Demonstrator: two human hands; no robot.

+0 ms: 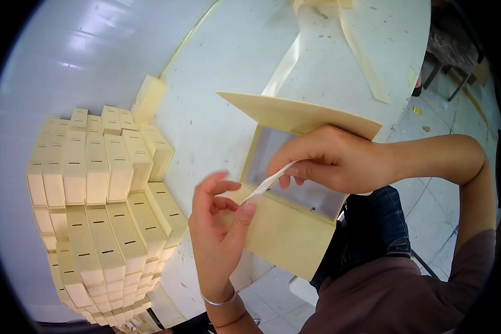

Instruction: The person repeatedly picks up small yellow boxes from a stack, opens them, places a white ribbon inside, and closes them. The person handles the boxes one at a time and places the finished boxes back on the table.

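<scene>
A cream cardboard box (286,239) lies opened out in front of me, one panel raised at the back and another flat toward me. Its pale grey inside shows between the panels, with a small dark slit near the right corner. A white ribbon (271,182) is stretched above the box between both hands. My left hand (220,228) pinches its lower end between thumb and finger, the other fingers curled loosely. My right hand (339,158), over the box's inside, grips the upper end with fingers bent. Whether this ribbon joins the box is hidden.
Many cream boxes (97,167) with dark slots are stacked at the left. Two pale ribbons (364,58) lie on the white table (206,72) beyond the box, near another cream piece (334,3) at the top edge. The table's curved edge runs along the right, above a tiled floor.
</scene>
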